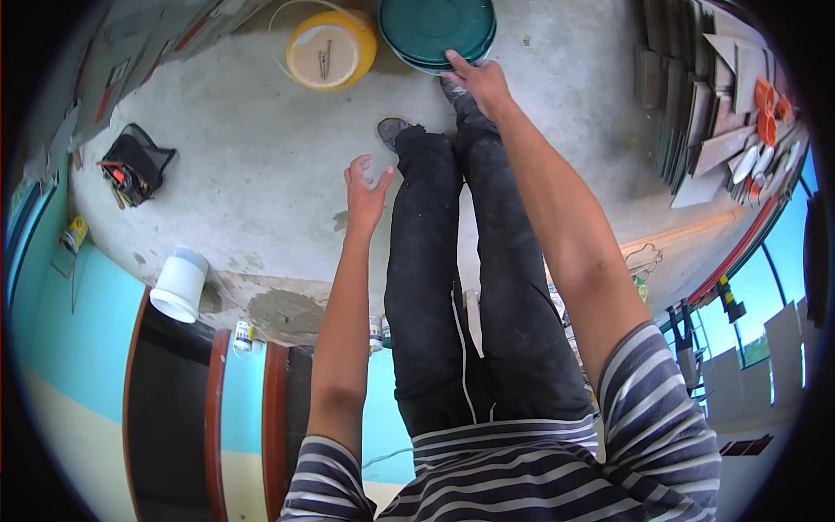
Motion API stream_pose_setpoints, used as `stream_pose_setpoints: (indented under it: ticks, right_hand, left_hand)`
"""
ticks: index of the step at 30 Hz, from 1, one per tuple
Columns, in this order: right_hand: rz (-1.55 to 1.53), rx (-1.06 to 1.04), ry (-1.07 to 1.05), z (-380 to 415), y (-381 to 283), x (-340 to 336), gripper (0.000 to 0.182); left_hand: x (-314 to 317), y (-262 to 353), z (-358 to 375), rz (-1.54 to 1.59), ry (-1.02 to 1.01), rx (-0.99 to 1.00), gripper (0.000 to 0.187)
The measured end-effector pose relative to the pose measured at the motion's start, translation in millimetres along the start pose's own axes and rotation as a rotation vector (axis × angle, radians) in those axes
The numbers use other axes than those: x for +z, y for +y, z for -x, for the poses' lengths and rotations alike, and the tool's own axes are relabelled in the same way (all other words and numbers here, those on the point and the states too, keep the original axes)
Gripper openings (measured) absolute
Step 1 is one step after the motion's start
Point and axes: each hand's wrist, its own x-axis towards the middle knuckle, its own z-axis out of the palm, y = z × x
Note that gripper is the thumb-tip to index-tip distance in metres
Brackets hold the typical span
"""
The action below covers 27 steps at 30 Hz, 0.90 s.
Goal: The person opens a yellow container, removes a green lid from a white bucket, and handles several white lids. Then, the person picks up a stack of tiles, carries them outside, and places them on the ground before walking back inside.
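Note:
My right hand is closed on the near edge of a dark green round bucket lid, with the thumb on top. Several rims show along the lid's near edge, and what lies under it is mostly hidden. My left hand hangs free beside my left leg, fingers apart and curved, holding nothing. A yellow bucket with a wire handle stands to the left of the green lid. On its pale top surface lie a few thin, dark, nail-like pieces.
A black tool bag sits on the concrete floor at left, near a white bucket. Stacked grey boards or tiles occupy the right side, with orange-handled tools on them. More flat panels line the upper left.

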Motion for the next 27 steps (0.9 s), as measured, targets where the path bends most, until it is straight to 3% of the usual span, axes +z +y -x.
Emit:
stream_pose_setpoints:
  ticks: [3, 5, 9, 10, 12, 13, 14, 15, 17, 18, 19, 21, 24, 27]
  right_hand:
    - [0.146, 0.037, -0.057, 7.2, 4.8, -7.2, 0.061]
    - [0.488, 0.012, -0.084, 11.1, 15.9, -19.4, 0.05]
    - [0.093, -0.114, 0.048, 102.0, 8.7, -51.2, 0.04]
    - [0.101, -0.101, 0.033, 148.7, -12.9, -65.8, 0.047]
    - [0.246, -0.085, 0.12, 209.3, 5.4, -116.3, 0.056]
    - [0.38, -0.091, 0.253, 240.8, 28.5, -146.7, 0.052]
    - [0.124, -0.169, 0.281, 281.9, 45.2, -178.2, 0.045]
    - [0.496, -0.099, 0.345, 316.3, 60.8, -218.8, 0.038]
    - [0.342, -0.344, 0.511, 384.0, 95.7, -279.2, 0.018]
    - [0.147, -0.079, 0.535, 438.2, 75.0, -293.6, 0.019]
    - [0.078, -0.055, 0.523, 464.1, 90.9, -321.3, 0.028]
    - [-0.015, -0.044, 0.65, 539.6, 99.1, -348.6, 0.021]
    - [0.207, 0.207, 0.652, 610.3, 173.1, -415.0, 0.025]
    - [0.331, 0.209, 0.62, 622.5, 238.7, -498.6, 0.03]
  left_hand:
    - [-11.1, -18.5, 13.1, 0.062, 0.135, 0.123, 0.074]
    - [-22.1, -40.6, 15.5, 0.091, 0.195, 0.13, 0.076]
    - [-57.5, -49.0, 48.0, 0.11, 0.236, -0.005, 0.075]
    - [-66.3, -36.0, 64.4, 0.082, 0.224, -0.037, 0.075]
    - [-85.7, -35.4, 92.7, 0.099, 0.106, -0.091, 0.068]
    - [-93.4, -8.6, 122.6, 0.149, 0.016, -0.115, 0.063]
    - [-99.9, -25.6, 134.2, 0.129, -0.051, -0.071, 0.059]
    - [-107.2, -20.5, 159.1, 0.053, -0.094, -0.065, 0.053]
    - [-115.2, 5.3, 223.0, -0.002, -0.127, -0.017, 0.043]
    - [-118.0, 8.7, 248.4, -0.049, -0.121, 0.01, 0.043]
    - [-121.2, 16.0, 266.3, -0.031, -0.134, -0.009, 0.04]
    - [-120.3, 24.1, 303.2, 0.051, -0.104, -0.07, 0.038]
    - [-103.0, 30.2, 346.6, 0.139, -0.046, -0.087, 0.035]
    - [-57.1, 30.9, 377.4, 0.163, 0.028, -0.084, 0.028]
